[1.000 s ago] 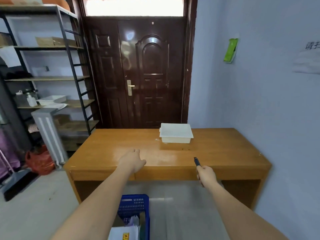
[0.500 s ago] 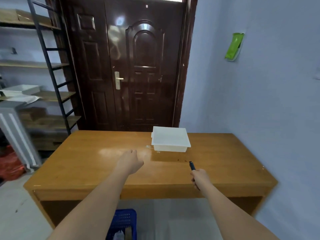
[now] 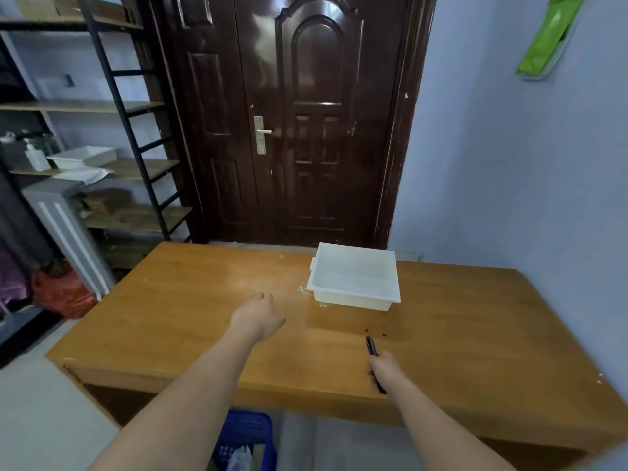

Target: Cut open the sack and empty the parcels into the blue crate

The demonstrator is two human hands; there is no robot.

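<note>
The blue crate [image 3: 243,433] stands on the floor below the desk's near edge, partly cut off by the frame, with a few parcels [image 3: 239,458] showing inside. My right hand [image 3: 385,370] is closed on a black cutter [image 3: 372,346], whose tip points away over the wooden desk [image 3: 190,321]. My left hand [image 3: 258,316] hovers over the middle of the desk, holding nothing, fingers loosely curled. No sack is in view.
A white plastic tray [image 3: 355,277] sits upside-down or lidded at the desk's far side, ahead of the cutter. A dark door [image 3: 299,113] stands behind the desk. Metal shelving [image 3: 102,130] and a red bag [image 3: 61,294] are at the left.
The view has moved closer to the desk and tilted down. Both hands now reach farther over the desktop; the crate has slid toward the bottom edge of the frame.
</note>
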